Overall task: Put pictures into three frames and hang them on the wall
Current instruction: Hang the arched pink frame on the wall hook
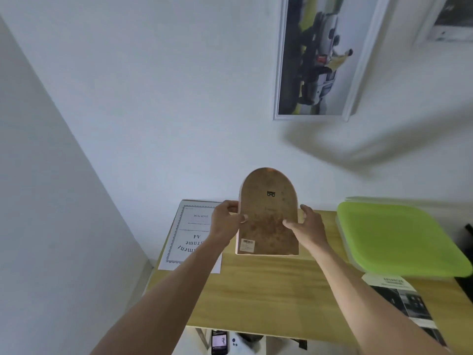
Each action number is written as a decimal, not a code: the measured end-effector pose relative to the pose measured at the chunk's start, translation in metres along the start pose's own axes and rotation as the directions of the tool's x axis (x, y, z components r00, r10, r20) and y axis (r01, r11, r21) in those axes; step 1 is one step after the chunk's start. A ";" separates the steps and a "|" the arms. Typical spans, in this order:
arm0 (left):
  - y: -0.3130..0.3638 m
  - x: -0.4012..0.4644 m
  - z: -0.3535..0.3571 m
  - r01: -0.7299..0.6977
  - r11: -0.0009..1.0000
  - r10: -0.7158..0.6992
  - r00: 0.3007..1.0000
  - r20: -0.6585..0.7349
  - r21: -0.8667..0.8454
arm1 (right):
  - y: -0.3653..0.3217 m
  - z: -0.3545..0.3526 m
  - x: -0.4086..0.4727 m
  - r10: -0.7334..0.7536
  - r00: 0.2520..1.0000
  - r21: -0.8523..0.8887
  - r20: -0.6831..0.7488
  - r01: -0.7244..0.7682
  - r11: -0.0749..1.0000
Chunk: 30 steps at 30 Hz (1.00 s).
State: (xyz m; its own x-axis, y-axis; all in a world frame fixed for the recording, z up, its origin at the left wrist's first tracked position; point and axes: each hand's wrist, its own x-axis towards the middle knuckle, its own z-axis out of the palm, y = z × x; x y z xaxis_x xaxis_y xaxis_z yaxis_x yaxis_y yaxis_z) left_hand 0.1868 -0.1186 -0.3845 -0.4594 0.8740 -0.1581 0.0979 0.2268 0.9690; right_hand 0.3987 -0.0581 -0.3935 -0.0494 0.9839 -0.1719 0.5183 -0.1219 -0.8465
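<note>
At centre frame, above the light wooden table (268,285): an arch-topped frame with a brown fibreboard back (268,216), held upright, back toward the camera, small black hanger (271,193) near the top. Gripped at both side edges: left hand (227,221) closed on the left edge, thumb across the backing; right hand (311,226) closed on the right edge, thumb pressed on the board, fingers wrapped out of sight behind. Whether a picture sits inside, impossible to tell from this side.

Upper right of the frame: a white-framed picture of cars (317,57) already up on the wall, and the corner of a second white frame (448,19) at the far edge, also on the wall. Judged from that, two hung, the arched one probably the last, not yet on the wall.

Left of centre, flat on the table: a white sheet with an ornate border (189,234), print upside down, "A4" and part of "frame" legible. Lower left of the backing: a white barcode sticker (248,245), too small to read. Right side: a lime-green square plastic lid (399,239) on stacked containers. Lower right: a leaflet headed "ADVANCED" (399,298), remainder blurred.
</note>
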 end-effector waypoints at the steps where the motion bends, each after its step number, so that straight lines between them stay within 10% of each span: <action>1: 0.009 -0.009 0.002 -0.050 0.998 0.051 0.998 -0.031 0.031 | -0.013 -0.003 -0.005 -0.066 0.998 -0.013 0.015 0.066 0.998; 7: 0.035 -0.057 0.015 -0.299 0.921 0.338 0.932 -0.131 0.251 | -0.106 -0.007 -0.045 -0.355 0.932 0.039 0.077 0.353 0.935; 21: 0.067 -0.099 0.009 -0.640 0.526 0.770 0.638 0.006 0.560 | -0.149 -0.056 -0.067 -0.325 0.942 0.391 -0.089 0.333 0.858; 30: 0.171 -0.028 -0.080 -0.445 0.767 0.572 0.801 -0.179 0.462 | -0.200 -0.097 -0.026 -0.407 0.906 0.502 -0.113 0.406 0.764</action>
State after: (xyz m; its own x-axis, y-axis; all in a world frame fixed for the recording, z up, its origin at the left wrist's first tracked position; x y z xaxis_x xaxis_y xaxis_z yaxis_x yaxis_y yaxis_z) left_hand 0.1454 -0.1386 -0.1987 -0.4700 0.7525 0.4614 0.6872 -0.0161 0.7263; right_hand 0.3790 -0.0467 -0.1705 -0.1589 0.9562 0.2457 -0.0527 0.2403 -0.9693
